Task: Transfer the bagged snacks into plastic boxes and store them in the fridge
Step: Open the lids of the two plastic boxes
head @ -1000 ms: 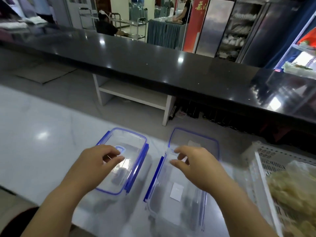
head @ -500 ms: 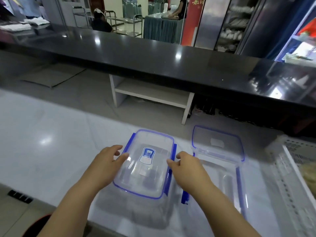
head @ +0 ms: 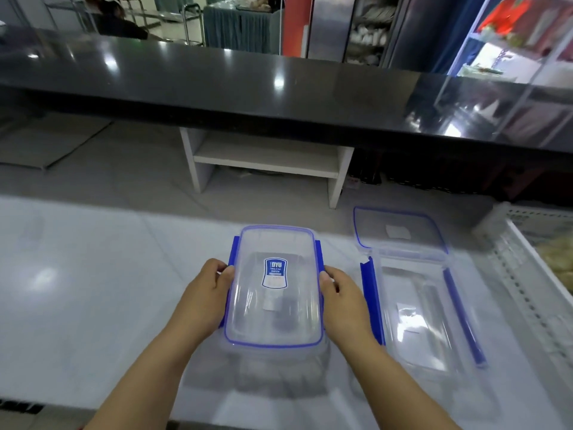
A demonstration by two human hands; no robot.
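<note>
A clear plastic box with a blue-rimmed lid (head: 274, 293) and a blue label stands on the white counter (head: 93, 290) in front of me. My left hand (head: 206, 294) grips its left side at the blue clip, thumb on the lid edge. My right hand (head: 342, 297) grips the right side the same way. To the right lies a second clear box (head: 415, 318), open and empty, with its lid (head: 398, 232) lying flat behind it. Pale bagged snacks (head: 558, 259) show at the far right edge in a white perforated basket (head: 521, 274).
A long black glossy counter (head: 279, 88) runs across beyond the white one, with a white low shelf unit (head: 266, 162) under it. A glass-door fridge (head: 511, 51) with lit shelves stands at the upper right. People sit in the far background.
The view shifted right to left, so the boxes sit further right in frame. Both hands went from hovering over the boxes to clasping the lidded box by its two long sides.
</note>
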